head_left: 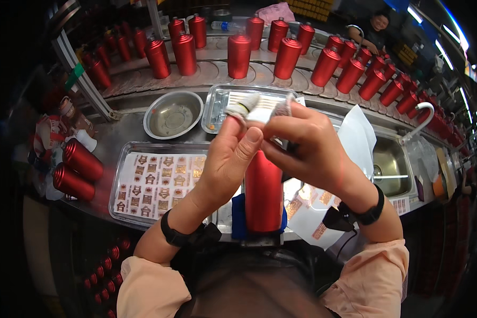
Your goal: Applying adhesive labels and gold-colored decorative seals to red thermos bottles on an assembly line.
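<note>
Two red bottles [77, 169] lie on their sides far out to the left of the left hand [229, 159], at the edge of the steel tabletop [116, 132]. Just left of that hand, a flat tray [123, 204] carries a sheet of small gold and red labels [156, 183], most of them apparently still on it, so much labelling seems left to do. Behind it, up and left of the hand, stands a round steel bowl [173, 114].

Between the hands, a red bottle [263, 193] stands upright on a blue pad [238, 217], right below the fingers. The left hand is closed, thumb and fingertips pinching a white piece with a dark band [249, 107] at the bottle's top. The right hand [310, 148] is closed on the same piece from the other side, touching the left. Whether this is a cap or a wrap, I cannot tell. No label is visible on the near side of this bottle.

Beyond both hands, many red bottles [286, 55] stand along a conveyor [217, 71]. Right of the right hand are white sheets [358, 138] and a small sink [392, 167].
</note>
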